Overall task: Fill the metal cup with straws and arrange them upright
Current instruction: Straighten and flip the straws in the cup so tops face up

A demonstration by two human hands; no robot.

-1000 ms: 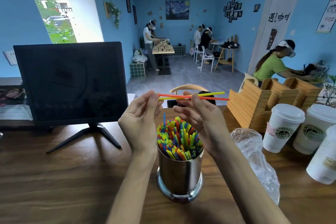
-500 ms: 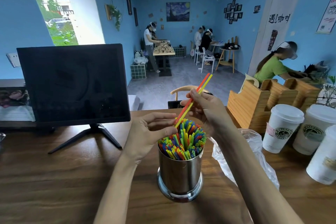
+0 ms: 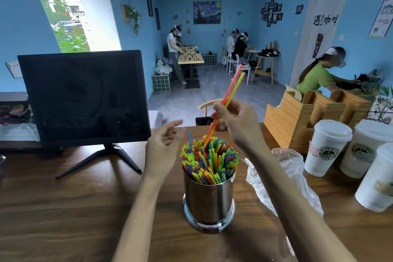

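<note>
A shiny metal cup point(image 3: 209, 202) stands on the wooden table point(image 3: 74, 208), packed with several colourful straws point(image 3: 209, 160) standing upright. My right hand point(image 3: 236, 123) pinches an orange and a yellow straw point(image 3: 230, 90) just above the cup. Both straws tilt up to the right, and their lower ends dip into the bunch. My left hand point(image 3: 163, 147) hovers beside the cup's left rim, fingers relaxed and holding nothing.
A black monitor point(image 3: 83, 98) on a stand sits at the back left. A crumpled clear plastic bag point(image 3: 285, 178) lies right of the cup. Three lidded paper cups point(image 3: 325, 149) and a wooden organiser point(image 3: 302, 117) crowd the right side. People work in the room behind.
The two straws went from level, held by both hands, to steeply tilted in my right hand with their tips lowered into the cup. My left hand let go and drew back to the left.
</note>
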